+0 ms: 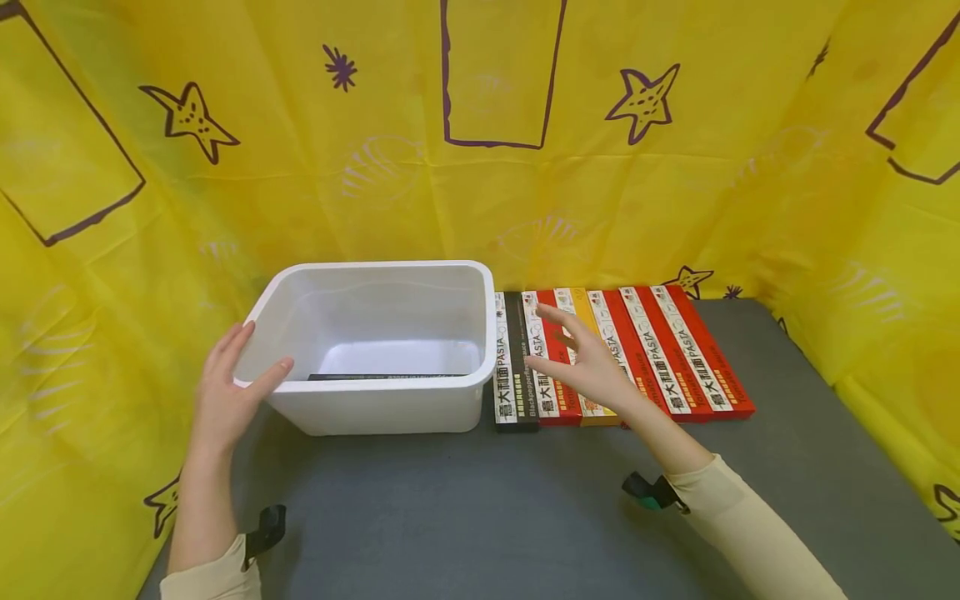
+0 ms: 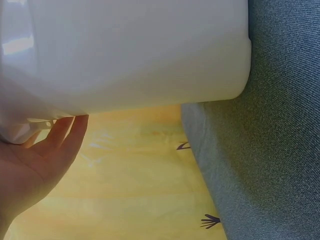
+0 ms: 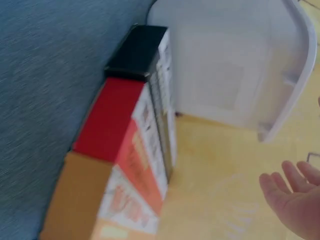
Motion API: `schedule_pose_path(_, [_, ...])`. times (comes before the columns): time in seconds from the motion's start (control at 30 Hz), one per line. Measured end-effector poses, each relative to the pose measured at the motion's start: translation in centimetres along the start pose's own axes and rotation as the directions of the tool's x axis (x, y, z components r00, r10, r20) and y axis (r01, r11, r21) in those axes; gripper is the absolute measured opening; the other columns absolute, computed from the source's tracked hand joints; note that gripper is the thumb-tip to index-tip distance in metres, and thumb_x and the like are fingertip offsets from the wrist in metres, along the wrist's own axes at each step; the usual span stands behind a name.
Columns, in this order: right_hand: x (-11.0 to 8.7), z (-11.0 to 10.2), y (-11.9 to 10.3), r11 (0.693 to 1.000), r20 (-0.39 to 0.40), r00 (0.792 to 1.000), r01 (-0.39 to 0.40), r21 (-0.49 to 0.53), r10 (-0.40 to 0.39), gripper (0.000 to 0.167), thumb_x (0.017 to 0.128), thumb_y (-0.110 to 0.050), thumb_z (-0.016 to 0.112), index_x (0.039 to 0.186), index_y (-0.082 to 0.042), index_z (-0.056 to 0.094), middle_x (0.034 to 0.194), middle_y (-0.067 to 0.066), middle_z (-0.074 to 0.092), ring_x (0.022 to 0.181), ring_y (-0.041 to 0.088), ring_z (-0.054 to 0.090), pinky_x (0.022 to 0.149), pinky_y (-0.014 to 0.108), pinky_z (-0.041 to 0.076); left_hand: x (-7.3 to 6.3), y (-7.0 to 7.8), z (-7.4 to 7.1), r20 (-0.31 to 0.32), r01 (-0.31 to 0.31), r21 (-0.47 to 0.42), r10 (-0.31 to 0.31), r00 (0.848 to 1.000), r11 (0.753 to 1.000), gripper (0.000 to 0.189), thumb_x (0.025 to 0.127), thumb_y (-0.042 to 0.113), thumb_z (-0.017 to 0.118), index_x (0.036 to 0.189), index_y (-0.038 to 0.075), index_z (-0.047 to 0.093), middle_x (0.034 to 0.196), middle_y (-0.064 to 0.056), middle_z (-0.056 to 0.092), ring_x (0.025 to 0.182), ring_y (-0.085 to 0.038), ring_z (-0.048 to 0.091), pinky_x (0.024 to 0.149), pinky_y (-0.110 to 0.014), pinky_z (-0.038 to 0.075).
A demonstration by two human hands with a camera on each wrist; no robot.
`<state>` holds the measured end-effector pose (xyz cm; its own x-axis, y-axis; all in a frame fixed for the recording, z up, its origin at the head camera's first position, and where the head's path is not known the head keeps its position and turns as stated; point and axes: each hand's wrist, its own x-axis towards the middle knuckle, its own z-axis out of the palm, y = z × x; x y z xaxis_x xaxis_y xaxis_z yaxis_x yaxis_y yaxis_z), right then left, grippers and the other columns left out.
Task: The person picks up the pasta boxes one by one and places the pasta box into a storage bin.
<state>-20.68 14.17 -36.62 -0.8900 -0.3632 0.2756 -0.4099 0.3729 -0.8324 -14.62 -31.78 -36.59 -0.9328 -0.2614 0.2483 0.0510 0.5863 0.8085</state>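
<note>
A white plastic bin stands on the table, with a black box partly visible inside; the front wall hides the rest. At its front left corner, my left hand holds the rim, thumb over the front and fingers along the left side. The left wrist view shows the fingers against the bin's outer wall. My right hand hovers over a row of pasta boxes, thumb and fingers spread, holding nothing. Nearest the bin is a black pasta box, then a red one and an orange-yellow one.
Several more red pasta boxes lie side by side to the right. Everything rests on a dark grey tabletop. A yellow printed cloth hangs at the back and sides, close behind the bin and boxes.
</note>
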Motion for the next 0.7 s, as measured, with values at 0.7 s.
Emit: schedule_pose_path(0.7, [-4.9,-4.3,6.9,0.982,-0.100,0.979,-0.183,-0.050,0.177,0.079,0.086,-0.027,0.077,0.149,-0.008,0.034,0.149,0.016,0.039,0.135,0.040,0.037,0.103,0.060,0.038,-0.1,-0.1,-0.1,-0.007,-0.005,0.010,0.005,1.000,1.000,0.078,0.089,0.035,0.068,0.154,0.019,0.029,0.162,-0.008,0.017,0.145,-0.040,0.013,0.107,-0.073,0.010])
